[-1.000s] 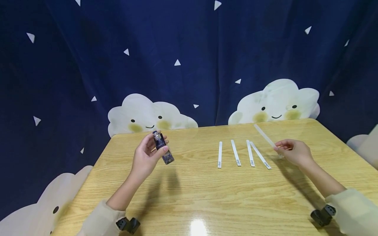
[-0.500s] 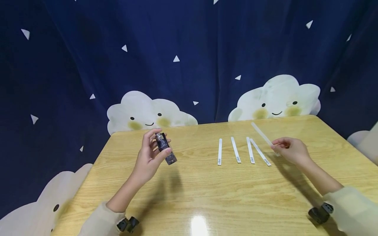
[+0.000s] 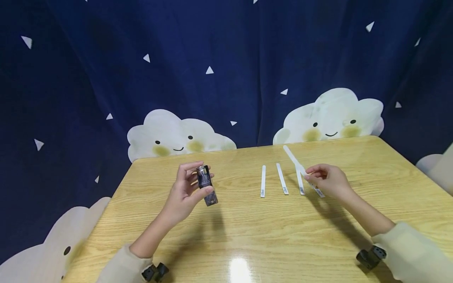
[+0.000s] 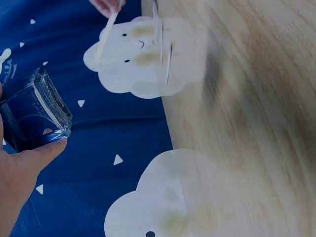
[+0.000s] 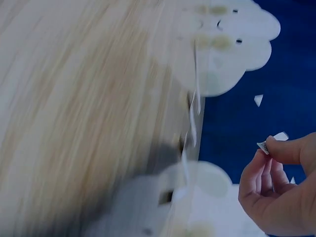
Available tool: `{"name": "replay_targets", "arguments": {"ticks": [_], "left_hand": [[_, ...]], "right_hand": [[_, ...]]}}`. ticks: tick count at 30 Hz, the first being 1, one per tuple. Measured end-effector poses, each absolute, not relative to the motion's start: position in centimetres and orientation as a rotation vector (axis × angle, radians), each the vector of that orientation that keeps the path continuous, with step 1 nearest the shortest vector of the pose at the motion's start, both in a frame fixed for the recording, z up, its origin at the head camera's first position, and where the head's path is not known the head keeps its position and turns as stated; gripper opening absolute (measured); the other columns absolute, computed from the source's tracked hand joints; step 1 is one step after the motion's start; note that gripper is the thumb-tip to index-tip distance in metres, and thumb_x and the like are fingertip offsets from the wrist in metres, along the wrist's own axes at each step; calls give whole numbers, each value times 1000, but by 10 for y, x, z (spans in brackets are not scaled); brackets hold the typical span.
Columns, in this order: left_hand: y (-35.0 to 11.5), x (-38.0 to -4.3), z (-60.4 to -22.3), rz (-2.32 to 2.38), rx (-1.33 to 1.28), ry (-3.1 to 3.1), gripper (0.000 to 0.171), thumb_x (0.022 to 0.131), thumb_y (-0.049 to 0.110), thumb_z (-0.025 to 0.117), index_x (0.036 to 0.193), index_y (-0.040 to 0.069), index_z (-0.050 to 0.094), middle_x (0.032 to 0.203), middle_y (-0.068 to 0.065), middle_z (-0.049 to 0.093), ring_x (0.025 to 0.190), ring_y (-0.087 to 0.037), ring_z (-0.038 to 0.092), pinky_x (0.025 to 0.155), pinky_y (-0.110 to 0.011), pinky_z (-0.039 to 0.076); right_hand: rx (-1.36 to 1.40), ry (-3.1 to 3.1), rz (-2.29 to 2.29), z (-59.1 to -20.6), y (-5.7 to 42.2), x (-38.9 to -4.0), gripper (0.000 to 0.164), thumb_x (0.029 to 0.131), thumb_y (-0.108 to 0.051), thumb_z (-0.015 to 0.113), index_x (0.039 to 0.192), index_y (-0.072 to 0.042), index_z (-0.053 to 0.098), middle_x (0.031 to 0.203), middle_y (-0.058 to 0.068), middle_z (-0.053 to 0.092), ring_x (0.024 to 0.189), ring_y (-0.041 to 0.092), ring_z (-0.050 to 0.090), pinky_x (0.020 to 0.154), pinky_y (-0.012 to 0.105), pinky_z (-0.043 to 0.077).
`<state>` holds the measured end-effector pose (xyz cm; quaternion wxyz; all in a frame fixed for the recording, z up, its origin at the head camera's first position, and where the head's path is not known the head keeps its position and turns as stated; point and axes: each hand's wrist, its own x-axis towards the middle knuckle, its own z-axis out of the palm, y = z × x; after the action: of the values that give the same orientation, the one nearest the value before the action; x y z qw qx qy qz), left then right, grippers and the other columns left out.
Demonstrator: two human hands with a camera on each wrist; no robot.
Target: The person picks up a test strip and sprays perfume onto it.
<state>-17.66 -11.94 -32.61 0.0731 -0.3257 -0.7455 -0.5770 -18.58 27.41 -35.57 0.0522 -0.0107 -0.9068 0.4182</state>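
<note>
Deep blue curtain (image 3: 226,35) right across the far side, folks, and we've got white triangles (image 3: 209,70) scattered all over it! A vertical fold (image 3: 260,90) runs down near the middle. Over at far left, a smiling cloud (image 3: 170,127) beams at us, black eyes, yellow cheeks; its far-right twin (image 3: 332,114) sits higher and grins right back. Near left, we catch a bigger cloud (image 3: 53,247), one dark eye showing, partly hidden by the table (image 3: 290,236). That's pale yellow wood, grain running sideways, and we spot bright glare (image 3: 240,270) at the near edge!
</note>
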Motion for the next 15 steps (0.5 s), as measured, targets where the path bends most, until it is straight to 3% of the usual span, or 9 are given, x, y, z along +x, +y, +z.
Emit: {"name": "replay_targets", "arguments": {"ticks": [4, 9, 15], "left_hand": [[-116, -176, -327, -1672, -977, -2260, 60, 89, 0, 64, 138, 4, 29, 134, -23, 47, 117, -23, 59, 99, -20, 51], [-111, -175, -327, -1635, -946, -2285, 60, 88, 2, 66, 138, 7, 33, 132, -20, 44, 115, -32, 58, 101, -33, 52], [-108, -175, -328, -1647, -898, -2306, 60, 88, 3, 67, 138, 10, 35, 134, -17, 44, 115, -31, 58, 102, -39, 51]], "right_hand": [[7, -2753, 1367, -352, 257, -184, 31, 90, -19, 68, 108, 6, 65, 79, -3, 66, 65, 3, 59, 54, 22, 51], [67, -2722, 1423, -349, 240, -182, 26, 88, -14, 69, 103, 8, 67, 78, 1, 68, 64, 2, 58, 54, 22, 52], [78, -2723, 1469, -345, 224, -180, 25, 87, -14, 69, 101, 7, 67, 78, 3, 69, 62, 3, 58, 52, 21, 51]]}}
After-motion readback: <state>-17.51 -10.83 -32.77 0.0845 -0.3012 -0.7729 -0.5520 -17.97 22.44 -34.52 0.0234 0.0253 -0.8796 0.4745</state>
